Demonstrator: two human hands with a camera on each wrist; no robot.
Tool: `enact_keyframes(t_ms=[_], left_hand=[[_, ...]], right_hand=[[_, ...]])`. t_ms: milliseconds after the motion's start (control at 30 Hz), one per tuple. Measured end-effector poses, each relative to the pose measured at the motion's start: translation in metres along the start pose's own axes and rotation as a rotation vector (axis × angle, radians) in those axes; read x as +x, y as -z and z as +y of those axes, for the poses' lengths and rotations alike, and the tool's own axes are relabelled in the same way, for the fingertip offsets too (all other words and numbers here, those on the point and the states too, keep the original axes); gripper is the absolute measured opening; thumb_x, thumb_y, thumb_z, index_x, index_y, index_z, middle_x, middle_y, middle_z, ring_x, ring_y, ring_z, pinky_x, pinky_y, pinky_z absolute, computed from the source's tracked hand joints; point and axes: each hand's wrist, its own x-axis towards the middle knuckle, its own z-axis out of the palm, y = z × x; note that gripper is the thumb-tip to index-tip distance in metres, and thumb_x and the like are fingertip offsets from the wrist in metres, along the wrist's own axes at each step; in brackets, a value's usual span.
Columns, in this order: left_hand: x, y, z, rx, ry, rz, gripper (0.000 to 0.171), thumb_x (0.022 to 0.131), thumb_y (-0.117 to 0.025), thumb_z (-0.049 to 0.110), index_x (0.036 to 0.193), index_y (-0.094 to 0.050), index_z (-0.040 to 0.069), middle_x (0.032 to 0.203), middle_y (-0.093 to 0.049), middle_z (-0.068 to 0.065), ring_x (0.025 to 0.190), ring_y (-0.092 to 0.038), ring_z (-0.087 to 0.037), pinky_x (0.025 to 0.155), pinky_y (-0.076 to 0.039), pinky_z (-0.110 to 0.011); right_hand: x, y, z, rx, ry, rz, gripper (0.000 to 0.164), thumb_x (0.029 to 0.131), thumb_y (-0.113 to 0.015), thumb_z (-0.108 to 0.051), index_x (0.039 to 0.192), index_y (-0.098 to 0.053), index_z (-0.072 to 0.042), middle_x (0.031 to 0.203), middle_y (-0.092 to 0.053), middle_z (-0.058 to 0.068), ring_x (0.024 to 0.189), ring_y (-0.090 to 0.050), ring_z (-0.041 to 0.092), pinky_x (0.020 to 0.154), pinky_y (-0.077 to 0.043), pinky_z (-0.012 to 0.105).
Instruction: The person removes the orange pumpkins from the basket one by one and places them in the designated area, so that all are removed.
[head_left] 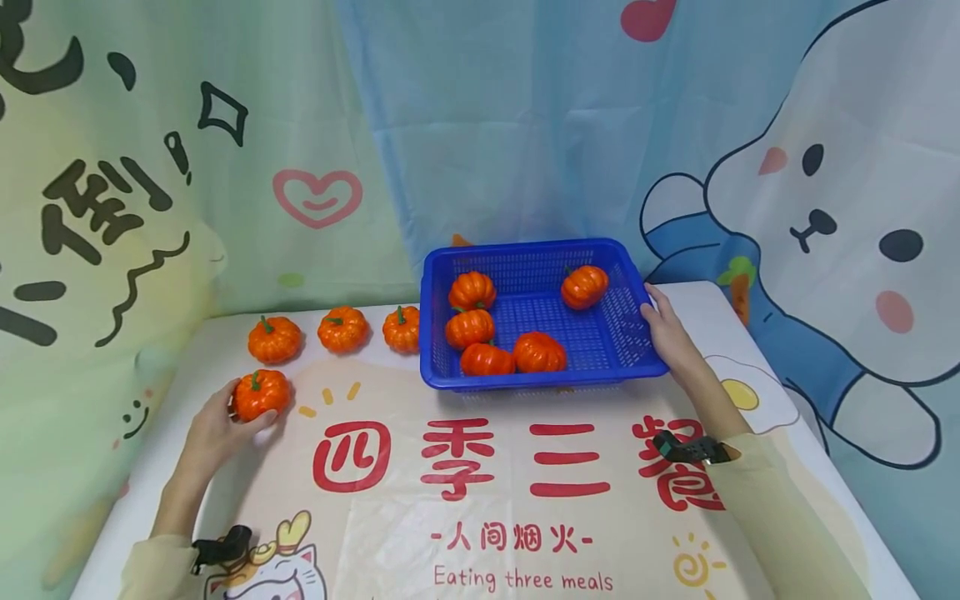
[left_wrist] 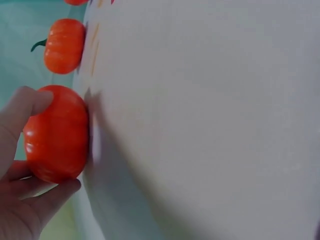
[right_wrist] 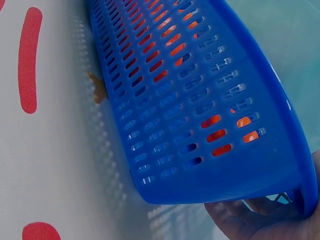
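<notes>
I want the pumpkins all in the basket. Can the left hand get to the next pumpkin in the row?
Probably yes. The left hand already grips one pumpkin, and the nearest pumpkin in the row sits just beyond it on the table, with nothing between.

Bench (head_left: 750, 317) w/ printed cloth: red Chinese characters (head_left: 517, 458), "Eating three meals" text (head_left: 522, 579), fried-egg graphic (head_left: 742, 393), cat cartoon (head_left: 273, 567) at near edge. Backdrop: blue curtain (head_left: 510, 117), white bunny drawing (head_left: 840, 217) at right, pink heart (head_left: 317, 196), black characters at left.
</notes>
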Motion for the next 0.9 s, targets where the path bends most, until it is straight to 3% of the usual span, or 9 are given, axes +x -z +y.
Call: enact_keyframes(t_ms=[233, 367, 433, 533, 667, 800, 900], left_hand=[[0.001, 0.001, 0.001, -0.001, 0.021, -0.048, 0.099, 0.086, -0.068, 0.049, 0.15, -0.018, -0.008, 0.146, -0.033, -0.036, 0.128, -0.036, -0.051, 0.104, -0.037, -0.066], [0.0, 0.007, 0.003, -0.027, 0.017, -0.084, 0.108, 0.087, -0.068, 0.048, 0.152, 0.0, -0.006, 0.152, -0.017, -0.038, 0.136, -0.024, -0.056, 0.105, -0.029, -0.071], [-0.001, 0.011, 0.007, -0.048, -0.017, -0.051, 0.112, 0.087, -0.07, 0.042, 0.152, 0.008, -0.003, 0.155, -0.008, -0.037, 0.138, -0.017, -0.058, 0.104, -0.025, -0.074], [-0.009, 0.017, 0.022, -0.07, -0.11, 0.085, 0.109, 0.086, -0.073, 0.03, 0.153, 0.007, -0.002, 0.156, -0.006, -0.036, 0.139, -0.015, -0.058, 0.104, -0.023, -0.074], [-0.027, 0.02, 0.053, -0.116, -0.207, 0.211, 0.096, 0.087, -0.072, 0.022, 0.155, -0.006, 0.003, 0.156, -0.02, -0.031, 0.138, -0.024, -0.054, 0.105, -0.026, -0.072], [-0.042, 0.014, 0.077, -0.158, -0.267, 0.187, 0.092, 0.087, -0.072, 0.024, 0.155, -0.013, 0.006, 0.153, -0.029, -0.029, 0.137, -0.03, -0.052, 0.102, -0.033, -0.072], [-0.051, 0.002, 0.087, -0.155, -0.291, 0.124, 0.091, 0.087, -0.073, 0.026, 0.154, -0.015, 0.006, 0.152, -0.032, -0.028, 0.135, -0.035, -0.051, 0.097, -0.04, -0.068]], right_hand=[[-0.001, 0.001, 0.001, 0.0, 0.007, -0.001, 0.061, 0.105, -0.016, -0.045, 0.156, 0.011, -0.026, 0.164, 0.003, 0.018, 0.148, -0.003, 0.049, 0.112, -0.008, 0.074], [0.0, 0.001, 0.0, -0.004, -0.014, 0.006, 0.061, 0.105, -0.017, -0.045, 0.156, 0.009, -0.026, 0.164, 0.001, 0.018, 0.148, -0.004, 0.048, 0.112, -0.009, 0.073], [0.001, 0.001, 0.0, -0.004, -0.019, 0.004, 0.06, 0.105, -0.017, -0.045, 0.156, 0.01, -0.027, 0.164, 0.002, 0.018, 0.148, -0.004, 0.048, 0.113, -0.008, 0.073], [0.002, 0.001, 0.0, -0.006, -0.016, 0.003, 0.06, 0.104, -0.016, -0.046, 0.156, 0.01, -0.029, 0.164, 0.002, 0.017, 0.148, -0.004, 0.048, 0.113, -0.008, 0.073], [0.002, 0.002, -0.002, -0.015, -0.001, 0.001, 0.061, 0.104, -0.015, -0.047, 0.155, 0.011, -0.028, 0.164, 0.003, 0.016, 0.148, -0.003, 0.048, 0.112, -0.008, 0.073], [0.002, 0.002, -0.002, -0.01, 0.001, -0.004, 0.06, 0.104, -0.015, -0.046, 0.156, 0.011, -0.027, 0.164, 0.004, 0.016, 0.149, -0.001, 0.047, 0.113, -0.007, 0.072], [0.002, 0.001, -0.001, -0.006, -0.008, -0.009, 0.059, 0.105, -0.015, -0.045, 0.155, 0.011, -0.028, 0.164, 0.004, 0.016, 0.149, -0.001, 0.047, 0.113, -0.006, 0.072]])
